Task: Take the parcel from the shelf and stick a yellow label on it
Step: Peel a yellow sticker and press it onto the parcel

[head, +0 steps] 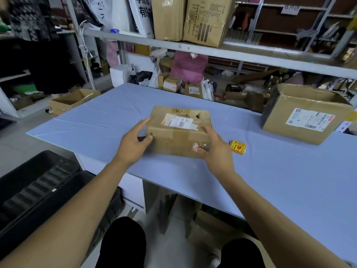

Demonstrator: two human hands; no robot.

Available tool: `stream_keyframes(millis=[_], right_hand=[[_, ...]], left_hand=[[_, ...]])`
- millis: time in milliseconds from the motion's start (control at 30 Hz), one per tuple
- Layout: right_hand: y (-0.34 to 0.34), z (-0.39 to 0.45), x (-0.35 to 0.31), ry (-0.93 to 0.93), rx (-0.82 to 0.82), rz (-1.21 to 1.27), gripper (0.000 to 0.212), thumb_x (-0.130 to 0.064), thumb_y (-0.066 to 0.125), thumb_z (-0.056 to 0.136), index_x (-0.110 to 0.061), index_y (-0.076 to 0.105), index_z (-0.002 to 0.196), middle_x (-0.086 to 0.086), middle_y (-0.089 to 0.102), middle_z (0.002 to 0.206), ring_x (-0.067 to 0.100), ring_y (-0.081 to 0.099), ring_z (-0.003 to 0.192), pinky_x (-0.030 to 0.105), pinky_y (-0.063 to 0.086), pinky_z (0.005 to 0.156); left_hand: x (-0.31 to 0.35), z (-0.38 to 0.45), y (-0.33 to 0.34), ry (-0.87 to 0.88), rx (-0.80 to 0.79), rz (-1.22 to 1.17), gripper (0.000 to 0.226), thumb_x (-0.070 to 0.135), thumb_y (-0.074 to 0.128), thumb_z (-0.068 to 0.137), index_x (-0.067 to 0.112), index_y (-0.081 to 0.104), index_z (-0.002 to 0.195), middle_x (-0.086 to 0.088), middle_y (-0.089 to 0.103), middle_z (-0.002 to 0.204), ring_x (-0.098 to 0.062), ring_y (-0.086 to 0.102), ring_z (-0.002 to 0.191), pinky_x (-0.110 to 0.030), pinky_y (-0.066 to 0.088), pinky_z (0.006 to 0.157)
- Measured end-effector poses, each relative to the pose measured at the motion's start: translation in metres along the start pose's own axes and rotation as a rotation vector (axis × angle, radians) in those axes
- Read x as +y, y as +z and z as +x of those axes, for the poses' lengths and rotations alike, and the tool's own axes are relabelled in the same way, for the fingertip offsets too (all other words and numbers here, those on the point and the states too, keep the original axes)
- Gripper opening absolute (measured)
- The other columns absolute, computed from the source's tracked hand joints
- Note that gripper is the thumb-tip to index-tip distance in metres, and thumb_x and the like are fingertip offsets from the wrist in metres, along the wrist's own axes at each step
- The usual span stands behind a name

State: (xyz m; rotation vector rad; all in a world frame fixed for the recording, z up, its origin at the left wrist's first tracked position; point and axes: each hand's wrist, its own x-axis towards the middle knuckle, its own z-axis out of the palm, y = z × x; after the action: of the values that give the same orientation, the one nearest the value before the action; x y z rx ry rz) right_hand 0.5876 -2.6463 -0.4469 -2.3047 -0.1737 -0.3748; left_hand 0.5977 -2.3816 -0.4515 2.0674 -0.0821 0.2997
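- The parcel [178, 130], a brown cardboard box sealed with brown tape, sits on the blue table [270, 180] near the middle of its width, closer to the near edge than the far one.
- A white shipping slip [178, 121] is stuck on the parcel's top face; handwriting shows above it near the far edge of that face.
- The left hand [133, 144] grips the parcel's left end: the fingers [144, 122] reach up to the top left corner and the thumb presses the near face.
- The right hand [216, 149] holds the parcel's right near corner, fingers curled over the top edge and thumb against the near face, beside a patch of clear tape.
- A small stack of yellow labels [238, 147] with red print lies flat on the table just right of the right hand, apart from the parcel.
- A bigger open cardboard box [305, 115] with a white slip on its side stands toward the table's far right corner, well apart from the parcel.
- Above the far edge runs a grey shelf [212, 50] carrying more cartons [193, 18].
- A person in a pink top [188, 67] is behind the table, under the shelf.
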Motion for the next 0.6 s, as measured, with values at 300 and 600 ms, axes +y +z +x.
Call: stream_keyframes(millis=[300, 600], right_hand=[[0.019, 0.014, -0.001, 0.02, 0.095, 0.016, 0.072, -0.035, 0.079, 0.079, -0.037, 0.042, 0.141, -0.002, 0.066, 0.128, 0.023, 0.064, 0.108, 0.04, 0.053, 0.094], [0.031, 0.018, 0.015, 0.056, 0.136, 0.135, 0.078, -0.035, 0.08, 0.078, -0.048, 0.037, 0.14, -0.01, 0.065, 0.128, 0.015, 0.069, 0.104, 0.031, 0.053, 0.095]], left_hand=[[-0.006, 0.007, 0.028, -0.175, 0.197, 0.002, 0.045, 0.037, 0.068, 0.089, 0.015, 0.061, 0.128, -0.01, 0.071, 0.118, -0.027, 0.064, 0.112, -0.025, 0.043, 0.085], [-0.006, 0.007, 0.034, 0.089, 0.204, 0.302, 0.08, 0.023, 0.058, 0.097, 0.041, 0.007, 0.155, -0.007, 0.061, 0.129, -0.031, 0.06, 0.109, -0.045, 0.049, 0.09]])
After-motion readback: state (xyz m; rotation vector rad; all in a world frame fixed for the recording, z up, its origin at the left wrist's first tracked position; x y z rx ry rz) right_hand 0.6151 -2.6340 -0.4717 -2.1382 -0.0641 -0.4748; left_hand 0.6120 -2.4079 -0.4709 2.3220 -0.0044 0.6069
